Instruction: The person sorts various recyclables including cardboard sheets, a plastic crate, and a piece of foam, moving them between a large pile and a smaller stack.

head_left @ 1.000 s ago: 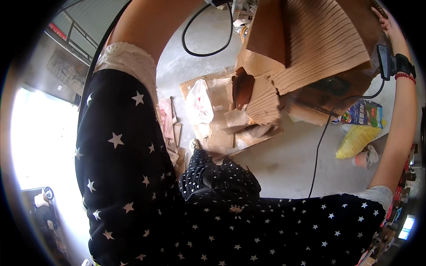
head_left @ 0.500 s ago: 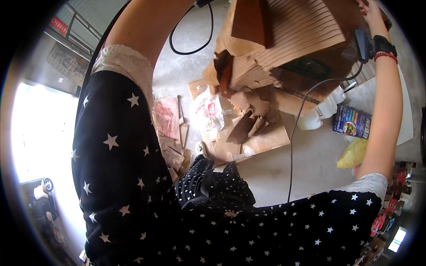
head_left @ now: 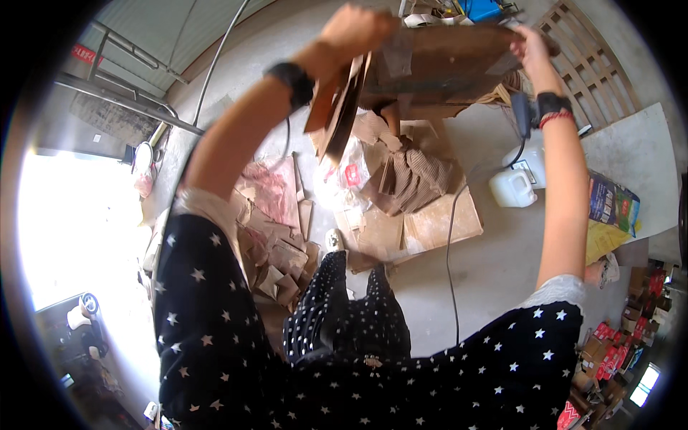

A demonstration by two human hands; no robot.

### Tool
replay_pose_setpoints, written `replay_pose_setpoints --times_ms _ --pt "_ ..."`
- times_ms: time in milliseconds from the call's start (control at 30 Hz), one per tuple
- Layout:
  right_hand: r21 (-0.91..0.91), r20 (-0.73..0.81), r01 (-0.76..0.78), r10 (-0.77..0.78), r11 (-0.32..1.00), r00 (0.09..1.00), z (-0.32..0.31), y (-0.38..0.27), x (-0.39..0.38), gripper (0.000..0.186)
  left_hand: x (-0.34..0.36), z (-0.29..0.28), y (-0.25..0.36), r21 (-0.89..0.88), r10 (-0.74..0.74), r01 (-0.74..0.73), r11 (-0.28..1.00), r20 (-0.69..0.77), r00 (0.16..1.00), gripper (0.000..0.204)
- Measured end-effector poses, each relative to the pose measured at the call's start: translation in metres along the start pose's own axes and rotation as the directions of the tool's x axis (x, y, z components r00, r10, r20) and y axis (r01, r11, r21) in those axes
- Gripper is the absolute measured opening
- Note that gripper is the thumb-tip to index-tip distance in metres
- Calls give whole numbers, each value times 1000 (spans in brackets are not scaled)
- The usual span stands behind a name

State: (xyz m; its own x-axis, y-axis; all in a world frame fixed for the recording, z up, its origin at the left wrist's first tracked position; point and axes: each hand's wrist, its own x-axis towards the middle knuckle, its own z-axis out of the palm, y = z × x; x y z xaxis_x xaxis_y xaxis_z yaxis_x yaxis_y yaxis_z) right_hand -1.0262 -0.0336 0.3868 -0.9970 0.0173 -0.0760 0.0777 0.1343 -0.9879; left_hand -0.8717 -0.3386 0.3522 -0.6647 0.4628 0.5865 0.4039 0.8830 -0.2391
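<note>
A large brown cardboard piece [head_left: 444, 68], with torn strips hanging at its left end, is lifted at the top of the view. My left hand [head_left: 358, 29] is closed on its upper left, fingers partly blurred. My right hand [head_left: 529, 50] grips its right edge. Below it, crumpled corrugated scraps [head_left: 416, 179] and a white plastic bag [head_left: 342, 172] lie on a flattened cardboard sheet [head_left: 444, 222]. A pile of torn cardboard [head_left: 276, 254] lies to their left. A black cable [head_left: 451, 272] runs down from a dark device [head_left: 522, 115] by my right wrist.
Two white jugs [head_left: 512, 186], a printed sack [head_left: 613, 201] and a yellow bag [head_left: 603, 242] stand or lie at right, near a wooden pallet [head_left: 595, 68] and pale board [head_left: 638, 143]. Cartons [head_left: 623, 337] fill the lower right. Metal railing [head_left: 115, 97] is upper left, above a bright opening.
My left hand has come into view and moved right with the cardboard. The cardboard has tilted and moved up, its corrugated flap swung away, exposing more scraps, the jugs and pallet.
</note>
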Motion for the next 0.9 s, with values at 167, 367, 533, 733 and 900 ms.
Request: replay_pose_setpoints --times_ms 167,367,533,733,900 --pt "113 -4 -213 214 971 977 6 172 -31 17 -95 90 78 -246 -16 90 965 289 957 21" --pt "33 -86 -499 500 866 862 -16 366 -85 19 -235 206 209 -414 38 132 901 377 925 17" --pt "17 -210 -731 718 682 664 -66 509 -156 24 -320 253 318 -504 82 169 847 439 895 12" --pt "-134 -199 -813 788 567 582 -73 568 -211 20 -387 256 409 -514 103 237 824 548 830 7" --pt "-512 25 -418 499 751 866 -42 531 -201 25 -398 236 436 -364 -112 490 792 701 704 10"
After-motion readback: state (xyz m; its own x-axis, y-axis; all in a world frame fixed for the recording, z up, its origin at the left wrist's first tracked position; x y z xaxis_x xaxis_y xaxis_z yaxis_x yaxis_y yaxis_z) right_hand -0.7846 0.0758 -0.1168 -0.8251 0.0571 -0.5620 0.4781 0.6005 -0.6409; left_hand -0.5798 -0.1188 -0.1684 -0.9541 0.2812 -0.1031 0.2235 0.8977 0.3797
